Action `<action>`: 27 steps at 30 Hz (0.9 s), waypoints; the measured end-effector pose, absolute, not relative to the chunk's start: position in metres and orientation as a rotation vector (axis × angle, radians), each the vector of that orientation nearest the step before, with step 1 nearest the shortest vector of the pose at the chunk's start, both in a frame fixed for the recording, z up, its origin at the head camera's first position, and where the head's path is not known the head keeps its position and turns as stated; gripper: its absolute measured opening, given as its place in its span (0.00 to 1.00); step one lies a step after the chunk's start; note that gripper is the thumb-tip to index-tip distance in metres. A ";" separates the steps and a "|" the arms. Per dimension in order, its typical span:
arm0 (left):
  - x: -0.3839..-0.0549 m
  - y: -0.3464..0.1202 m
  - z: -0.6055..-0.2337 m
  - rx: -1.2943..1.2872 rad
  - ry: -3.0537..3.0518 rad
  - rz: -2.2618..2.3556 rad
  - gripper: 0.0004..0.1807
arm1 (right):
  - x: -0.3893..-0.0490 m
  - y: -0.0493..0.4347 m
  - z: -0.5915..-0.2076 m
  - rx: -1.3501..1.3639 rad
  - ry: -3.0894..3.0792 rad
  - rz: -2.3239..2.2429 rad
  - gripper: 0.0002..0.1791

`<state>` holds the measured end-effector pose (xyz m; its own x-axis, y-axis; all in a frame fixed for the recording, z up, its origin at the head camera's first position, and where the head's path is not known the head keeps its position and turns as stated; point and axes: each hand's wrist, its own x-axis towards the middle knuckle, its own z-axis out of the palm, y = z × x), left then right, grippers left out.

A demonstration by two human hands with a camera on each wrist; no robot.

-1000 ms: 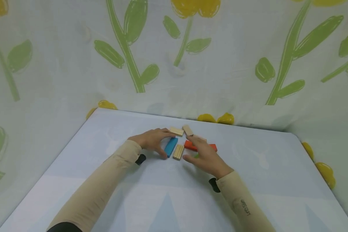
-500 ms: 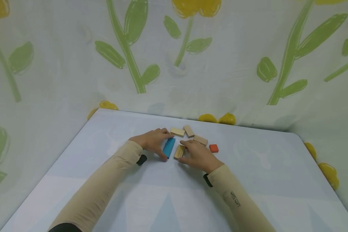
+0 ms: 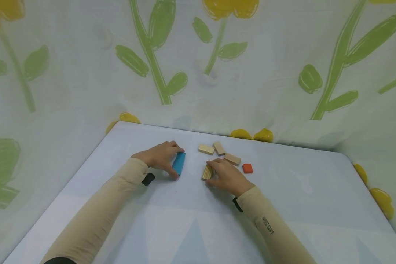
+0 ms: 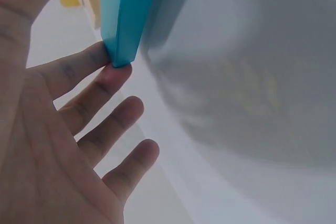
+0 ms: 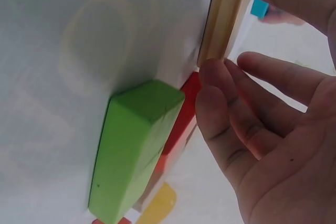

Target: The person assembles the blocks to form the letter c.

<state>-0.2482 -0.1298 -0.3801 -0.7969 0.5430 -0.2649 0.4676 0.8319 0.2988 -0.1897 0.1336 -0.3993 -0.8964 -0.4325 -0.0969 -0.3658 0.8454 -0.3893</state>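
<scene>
My left hand [image 3: 160, 157] pinches a blue block [image 3: 179, 164] lengthwise, thumb at the near end and fingertips at the far end. In the left wrist view, the index and middle fingertips meet the end of the blue block, while the other two fingers stay extended. My right hand [image 3: 227, 178] holds a striped wooden block [image 3: 207, 173] between thumb and fingers, right of the blue one. The right wrist view shows a green block [image 5: 131, 150] and a red block [image 5: 186, 114] beside the right fingers; the hand covers the green block in the head view.
Three plain wooden blocks, a left one [image 3: 206, 149], a middle one [image 3: 219, 148] and a right one [image 3: 232, 159], lie beyond the right hand. A small red piece [image 3: 247, 168] lies to its right. Floral cloth [image 3: 198, 91] hangs behind the white table [image 3: 171, 220].
My left hand has carried the blue block leftward, away from the others. My right hand has moved left onto the striped wooden block and closed around it. The head view has shifted slightly.
</scene>
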 end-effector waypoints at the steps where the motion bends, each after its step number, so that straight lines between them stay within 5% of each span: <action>1: -0.248 -0.133 -0.380 0.746 2.671 0.318 0.53 | -0.190 0.133 -0.400 -0.633 2.843 -0.542 0.36; 16: -0.245 -0.159 -0.386 0.730 2.676 0.365 0.54 | -0.192 0.127 -0.401 -0.781 2.793 -0.540 0.36; 23: -0.239 -0.169 -0.377 0.859 2.781 0.402 0.32 | -0.192 0.127 -0.396 -0.816 2.802 -0.531 0.37; 27: -0.235 -0.171 -0.380 0.925 2.774 0.379 0.30 | -0.194 0.126 -0.395 -0.826 2.799 -0.490 0.35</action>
